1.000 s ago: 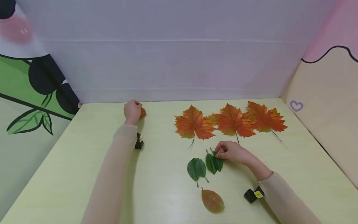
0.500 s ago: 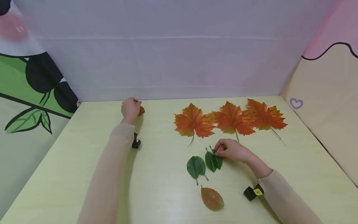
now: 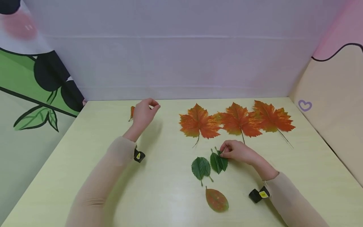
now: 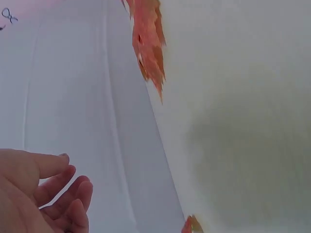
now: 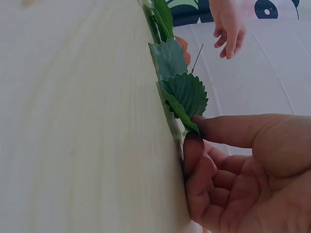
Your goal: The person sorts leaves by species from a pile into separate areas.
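My right hand pinches the edge of a green serrated leaf between thumb and forefinger. In the right wrist view the leaf rises at its pinched edge beside the tabletop. That leaf overlaps another green leaf, and a second green pair lies just left. My left hand hovers over the far left of the table, fingers loosely bent with nothing between them; the left wrist view shows the bare fingers. A small orange leaf lies behind that hand, partly hidden by it.
Three orange maple leaves with stems form a row along the back right of the pale table. Nearer the front lies a red-green oval leaf. A pale cloth wall borders the table's far edge.
My left hand has let go of the small orange leaf and moved right, leaving the leaf behind on the table. My right hand keeps its pinch on the green leaf.
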A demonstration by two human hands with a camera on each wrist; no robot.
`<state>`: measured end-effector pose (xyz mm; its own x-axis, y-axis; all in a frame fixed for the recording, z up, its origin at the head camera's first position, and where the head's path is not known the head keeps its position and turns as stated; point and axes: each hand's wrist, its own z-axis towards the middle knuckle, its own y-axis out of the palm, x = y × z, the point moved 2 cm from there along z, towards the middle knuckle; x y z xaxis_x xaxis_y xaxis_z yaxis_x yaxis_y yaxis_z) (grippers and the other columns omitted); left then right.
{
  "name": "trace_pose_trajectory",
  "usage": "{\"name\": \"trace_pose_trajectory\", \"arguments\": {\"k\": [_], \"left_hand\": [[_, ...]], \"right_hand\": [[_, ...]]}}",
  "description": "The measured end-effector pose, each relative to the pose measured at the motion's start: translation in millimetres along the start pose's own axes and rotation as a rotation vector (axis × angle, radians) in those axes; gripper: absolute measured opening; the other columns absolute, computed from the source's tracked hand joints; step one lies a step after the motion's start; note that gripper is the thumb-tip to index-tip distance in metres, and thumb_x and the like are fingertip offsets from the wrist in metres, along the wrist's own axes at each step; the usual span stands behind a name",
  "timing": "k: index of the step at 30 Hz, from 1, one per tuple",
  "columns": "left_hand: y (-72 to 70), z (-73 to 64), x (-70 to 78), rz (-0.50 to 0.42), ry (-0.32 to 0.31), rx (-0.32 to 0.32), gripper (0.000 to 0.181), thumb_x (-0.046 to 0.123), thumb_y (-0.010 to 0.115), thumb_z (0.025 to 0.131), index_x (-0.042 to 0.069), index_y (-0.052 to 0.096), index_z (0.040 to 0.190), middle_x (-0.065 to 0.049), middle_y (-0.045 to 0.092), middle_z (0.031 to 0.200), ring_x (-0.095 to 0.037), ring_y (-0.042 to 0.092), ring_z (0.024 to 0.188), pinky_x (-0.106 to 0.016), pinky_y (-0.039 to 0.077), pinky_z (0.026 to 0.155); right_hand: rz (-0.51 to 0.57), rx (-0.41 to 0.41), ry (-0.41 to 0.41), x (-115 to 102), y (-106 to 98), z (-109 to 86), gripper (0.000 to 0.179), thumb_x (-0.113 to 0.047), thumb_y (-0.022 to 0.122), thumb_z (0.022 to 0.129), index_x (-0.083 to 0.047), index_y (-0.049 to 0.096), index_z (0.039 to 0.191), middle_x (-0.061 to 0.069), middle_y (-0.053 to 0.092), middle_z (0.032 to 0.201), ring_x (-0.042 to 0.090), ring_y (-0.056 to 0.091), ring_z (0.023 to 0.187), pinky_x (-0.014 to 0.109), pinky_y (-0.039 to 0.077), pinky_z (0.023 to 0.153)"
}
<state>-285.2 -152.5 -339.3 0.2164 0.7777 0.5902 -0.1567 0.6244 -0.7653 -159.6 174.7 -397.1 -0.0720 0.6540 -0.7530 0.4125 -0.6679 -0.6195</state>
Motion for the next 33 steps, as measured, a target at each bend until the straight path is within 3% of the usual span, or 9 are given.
{"name": "trace_pose_trajectory", "arguments": {"k": [7,12,16,19,24,28,33], "left_hand": [[4.0,-42.0,32.2,0.029,0.19,-0.143,0.017,0.026,0.059,0.089,0.012,0.064,0.097,-0.002,0.063,0.092,-0.017,0.054,0.073,-0.03,0.044,0.063],[9.6,-72.0,52.0,0.016,0.325,-0.171,0.01,0.021,0.063,0.086,0.013,0.065,0.092,0.002,0.063,0.087,-0.011,0.054,0.07,-0.026,0.044,0.061],[19.9,-97.5,68.7,0.005,0.476,-0.223,0.007,0.019,0.065,0.084,0.015,0.065,0.089,0.006,0.062,0.085,-0.006,0.055,0.069,-0.021,0.045,0.062],[28.0,-115.4,80.4,-0.018,0.579,-0.339,0.009,0.019,0.066,0.083,0.016,0.066,0.091,0.008,0.062,0.086,-0.003,0.054,0.07,-0.018,0.044,0.063],[38.7,-141.5,97.3,-0.052,0.699,-0.592,0.014,0.023,0.066,0.083,0.015,0.067,0.095,0.009,0.062,0.089,-0.001,0.052,0.071,-0.014,0.042,0.065],[47.0,-161.6,108.3,0.046,0.884,-0.705,0.018,0.027,0.066,0.083,0.02,0.067,0.099,0.011,0.062,0.096,-0.001,0.054,0.084,-0.012,0.04,0.077],[57.5,-184.0,117.3,0.24,1.152,-0.71,0.024,0.024,0.066,0.083,0.03,0.065,0.106,0.016,0.061,0.102,-0.003,0.051,0.095,-0.013,0.034,0.077]], "right_hand": [[0.01,0.0,0.005,0.1,0.4,-0.1,0.015,-0.011,0.063,0.083,0.0,0.059,0.092,0.002,0.057,0.069,0.013,0.048,0.064,0.025,0.039,0.059],[0.004,0.002,0.001,1.0,-0.4,0.9,0.015,-0.012,0.064,0.083,0.0,0.059,0.092,0.002,0.057,0.069,0.012,0.048,0.064,0.024,0.039,0.059],[0.005,0.003,-0.005,1.4,-0.8,1.4,0.014,-0.012,0.064,0.083,0.0,0.06,0.091,0.002,0.057,0.069,0.013,0.048,0.064,0.024,0.039,0.059],[0.004,0.002,-0.005,1.3,-0.3,1.4,0.015,-0.012,0.064,0.083,0.0,0.059,0.092,0.002,0.057,0.069,0.012,0.048,0.064,0.024,0.039,0.059],[0.003,0.004,0.002,1.6,1.0,0.1,0.016,-0.013,0.064,0.083,-0.001,0.059,0.092,0.002,0.056,0.068,0.012,0.048,0.064,0.024,0.039,0.059],[0.014,0.001,0.005,2.0,1.1,-0.3,0.016,-0.012,0.064,0.083,0.0,0.059,0.091,0.002,0.056,0.068,0.013,0.048,0.063,0.024,0.039,0.058],[0.008,0.002,0.007,2.9,1.4,0.3,0.015,-0.013,0.064,0.083,-0.001,0.06,0.091,0.002,0.056,0.068,0.012,0.048,0.063,0.024,0.039,0.058]]}}
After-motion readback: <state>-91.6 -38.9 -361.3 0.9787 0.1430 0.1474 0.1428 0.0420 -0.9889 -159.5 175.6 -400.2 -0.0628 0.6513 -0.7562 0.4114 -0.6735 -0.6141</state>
